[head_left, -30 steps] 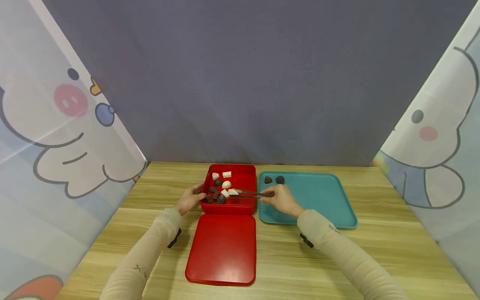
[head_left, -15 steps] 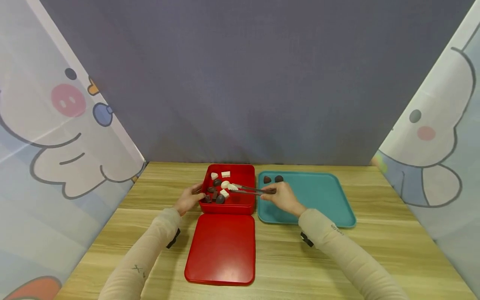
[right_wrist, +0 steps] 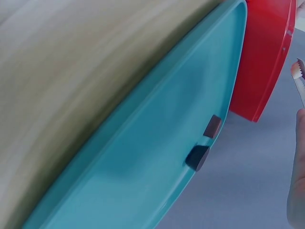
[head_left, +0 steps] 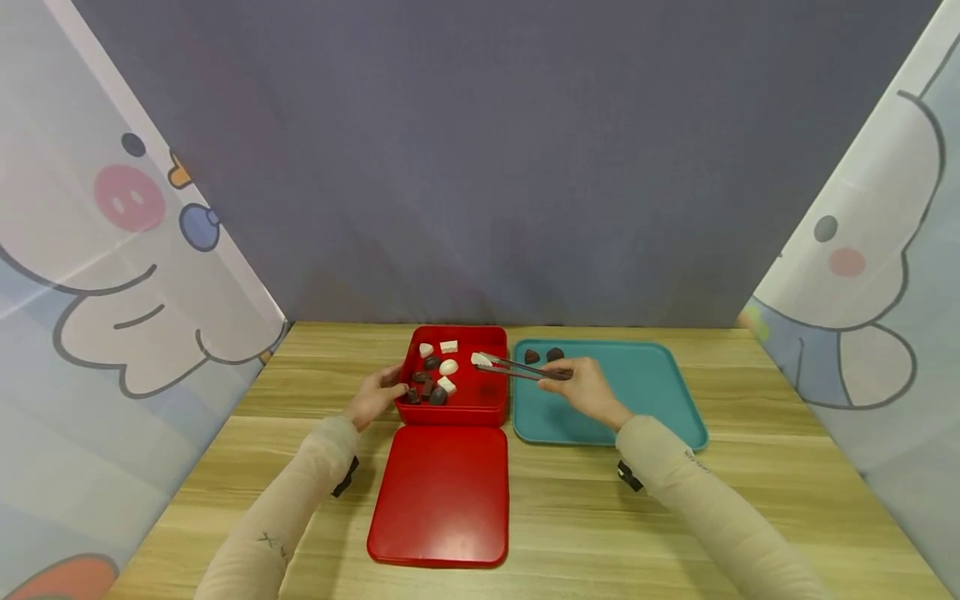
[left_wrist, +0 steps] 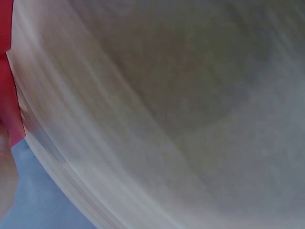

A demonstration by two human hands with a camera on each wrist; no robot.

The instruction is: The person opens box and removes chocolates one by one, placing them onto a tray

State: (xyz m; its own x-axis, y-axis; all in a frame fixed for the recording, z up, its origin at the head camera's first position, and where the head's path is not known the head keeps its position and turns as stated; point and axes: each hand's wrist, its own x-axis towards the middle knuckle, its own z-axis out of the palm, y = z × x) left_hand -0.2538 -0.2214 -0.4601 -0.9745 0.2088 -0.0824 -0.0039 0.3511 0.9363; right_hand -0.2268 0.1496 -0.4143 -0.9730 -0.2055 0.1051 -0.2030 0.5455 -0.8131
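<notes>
My left hand holds the left side of an open red box, thumb near its front-left corner. Only a sliver of that hand shows in the left wrist view. My right hand grips slim metal tongs near the box's right wall. The tong tips hold a white chocolate piece above the box floor; a pale piece also shows between the tips in the right wrist view. Left in the box lie several chocolates, among them a white round one, a white block and a dark oval one.
A teal tray stands right of the box, with two dark chocolates at its back-left corner. The red lid lies flat in front of the box. All rest on a wooden table, before a grey curtain.
My right hand has raised the tongs and shifted right, bringing the white chocolate piece up and away from the others. My left hand has stayed at the box.
</notes>
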